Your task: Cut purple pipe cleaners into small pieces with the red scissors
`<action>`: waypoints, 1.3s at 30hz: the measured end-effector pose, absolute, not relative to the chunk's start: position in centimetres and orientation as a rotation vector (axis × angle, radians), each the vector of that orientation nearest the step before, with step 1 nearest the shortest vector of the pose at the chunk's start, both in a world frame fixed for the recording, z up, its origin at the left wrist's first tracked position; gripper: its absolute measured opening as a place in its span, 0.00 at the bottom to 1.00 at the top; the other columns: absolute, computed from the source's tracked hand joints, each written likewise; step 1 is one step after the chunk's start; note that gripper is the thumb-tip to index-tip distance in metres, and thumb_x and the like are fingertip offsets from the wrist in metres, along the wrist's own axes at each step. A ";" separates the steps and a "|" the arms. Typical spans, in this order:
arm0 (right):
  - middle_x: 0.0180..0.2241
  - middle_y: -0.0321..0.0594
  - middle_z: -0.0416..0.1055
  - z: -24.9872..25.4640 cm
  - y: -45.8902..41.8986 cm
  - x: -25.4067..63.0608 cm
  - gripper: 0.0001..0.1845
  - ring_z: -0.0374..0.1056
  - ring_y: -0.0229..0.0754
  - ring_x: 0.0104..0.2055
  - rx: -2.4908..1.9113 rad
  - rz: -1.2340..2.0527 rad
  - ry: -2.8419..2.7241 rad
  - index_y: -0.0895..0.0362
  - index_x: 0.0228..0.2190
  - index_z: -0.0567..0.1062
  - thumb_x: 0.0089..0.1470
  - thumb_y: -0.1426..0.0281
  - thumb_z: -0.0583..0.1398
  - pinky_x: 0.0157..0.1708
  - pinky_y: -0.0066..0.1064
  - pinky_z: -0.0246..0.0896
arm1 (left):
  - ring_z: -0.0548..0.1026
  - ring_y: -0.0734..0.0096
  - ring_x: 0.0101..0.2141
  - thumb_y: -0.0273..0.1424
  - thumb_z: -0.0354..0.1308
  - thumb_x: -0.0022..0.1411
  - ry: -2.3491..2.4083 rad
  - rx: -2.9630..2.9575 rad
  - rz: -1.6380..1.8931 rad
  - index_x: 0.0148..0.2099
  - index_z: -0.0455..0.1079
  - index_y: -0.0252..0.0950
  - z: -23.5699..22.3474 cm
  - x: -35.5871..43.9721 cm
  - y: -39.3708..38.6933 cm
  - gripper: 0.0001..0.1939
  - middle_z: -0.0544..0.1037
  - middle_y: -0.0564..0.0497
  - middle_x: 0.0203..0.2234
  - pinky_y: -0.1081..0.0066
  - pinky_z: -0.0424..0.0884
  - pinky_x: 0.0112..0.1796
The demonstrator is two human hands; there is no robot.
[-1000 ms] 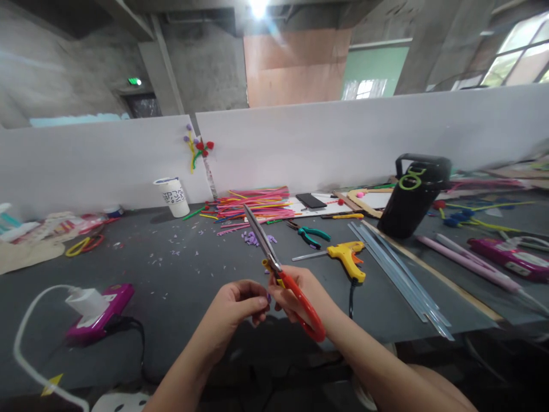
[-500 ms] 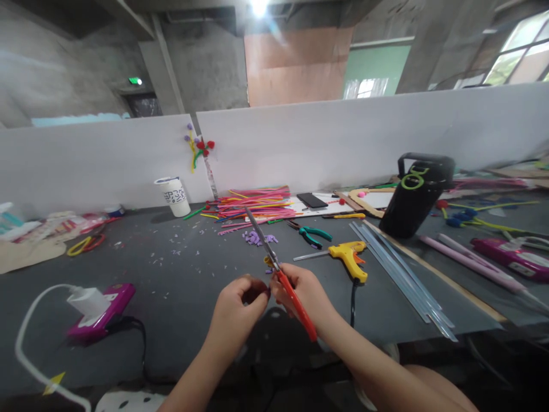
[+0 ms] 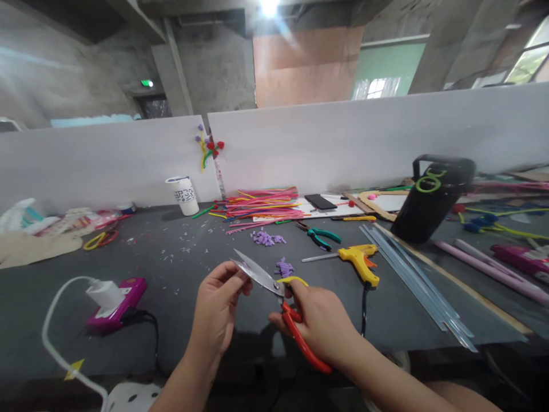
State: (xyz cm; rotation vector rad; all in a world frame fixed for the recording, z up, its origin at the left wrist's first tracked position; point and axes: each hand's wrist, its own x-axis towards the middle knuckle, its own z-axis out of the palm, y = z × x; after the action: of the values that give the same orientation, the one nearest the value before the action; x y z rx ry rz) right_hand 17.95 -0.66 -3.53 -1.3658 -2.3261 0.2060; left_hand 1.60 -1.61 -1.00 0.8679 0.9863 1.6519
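My right hand (image 3: 321, 317) grips the red handles of a pair of scissors (image 3: 257, 276), whose blades stand a little apart and point left. The tips reach my left hand (image 3: 221, 303), where thumb and fingers are pinched together; whatever they hold is too small to make out. Just above my right fingers a short yellow curved piece (image 3: 295, 280) shows, and I cannot tell whether it is held or lies behind. Beyond the blades lies a small heap of purple cut pieces (image 3: 284, 267), with a larger purple heap (image 3: 266, 238) farther back.
A bundle of coloured pipe cleaners (image 3: 261, 205) lies at the back beside a white cup (image 3: 183, 195). Pliers (image 3: 323, 236), a yellow glue gun (image 3: 360, 260), clear glue sticks (image 3: 416, 283) and a black bottle (image 3: 431, 200) are to the right. A purple power strip (image 3: 132, 292) sits left.
The scissors have opened and swung to point left, their tips now at my left hand. My left hand has moved left and turned upright. The small purple heap is now uncovered.
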 end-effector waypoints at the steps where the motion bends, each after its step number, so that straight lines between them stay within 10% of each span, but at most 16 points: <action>1: 0.21 0.38 0.69 -3.6 -0.7 17.9 0.25 0.65 0.42 0.24 -1.364 0.185 -2.334 0.57 0.30 0.66 0.46 0.47 0.50 0.22 0.27 0.44 | 0.65 0.81 0.21 0.25 0.60 0.45 0.977 0.865 1.658 0.26 0.70 0.32 -1.0 1.6 -1.6 0.02 0.69 0.55 0.19 0.80 0.62 0.25; 39: 0.18 0.38 0.70 -4.1 -0.5 17.7 0.21 0.66 0.42 0.20 -1.342 -0.084 -2.353 0.57 0.26 0.66 0.51 0.52 0.48 0.20 0.28 0.41 | 0.66 0.81 0.21 0.26 0.61 0.46 0.990 0.882 1.717 0.26 0.71 0.32 -1.2 1.2 -1.3 0.02 0.71 0.55 0.19 0.80 0.62 0.24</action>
State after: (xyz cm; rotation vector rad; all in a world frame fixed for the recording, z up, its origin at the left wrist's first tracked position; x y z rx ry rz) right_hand 17.73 -0.52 -4.09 -1.3425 -2.3533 -0.0844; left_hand 1.22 -1.33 -1.18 0.8821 0.9898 1.7170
